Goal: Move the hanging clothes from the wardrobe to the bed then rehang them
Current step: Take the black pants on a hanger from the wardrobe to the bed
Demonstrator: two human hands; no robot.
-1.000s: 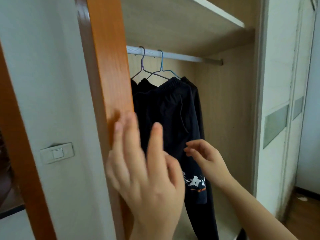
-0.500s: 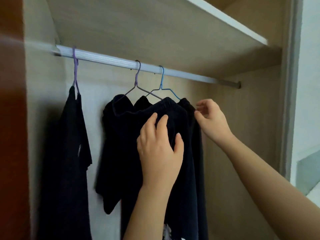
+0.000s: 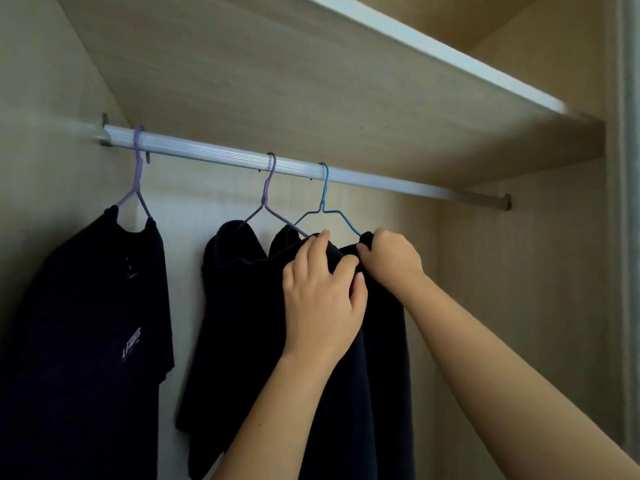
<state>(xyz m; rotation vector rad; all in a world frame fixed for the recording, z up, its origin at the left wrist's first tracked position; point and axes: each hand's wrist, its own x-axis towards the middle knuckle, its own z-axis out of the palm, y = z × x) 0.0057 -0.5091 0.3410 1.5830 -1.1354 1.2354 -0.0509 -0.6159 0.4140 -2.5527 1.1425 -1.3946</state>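
In the pale wooden wardrobe [image 3: 519,289], three dark clothes [image 3: 235,306] hang on the silver rail [image 3: 214,154], so none has reached the bed yet. Both my left hand [image 3: 322,299] and right hand [image 3: 391,258] now grip the top of the dark trousers [image 3: 381,358] on the blue wire hanger [image 3: 324,192], mid-rail; before, they only touched it.

We see a pale silver rail [image 3: 214,152], ribbed with fine lengthwise lines. The left hanger [image 3: 138,174] is lilac, the middle hanger [image 3: 268,195] a deeper purple, the right hanger [image 3: 323,199] bright blue. The T-shirt [image 3: 86,306] is black or very dark navy, with small pale grey lettering. The middle garment [image 3: 235,306] and the right-hand garment [image 3: 384,341] share that plain dark shade. The wardrobe wall [image 3: 502,306] is light beige with faint wood grain; the shelf [image 3: 450,57] has a white front edge.
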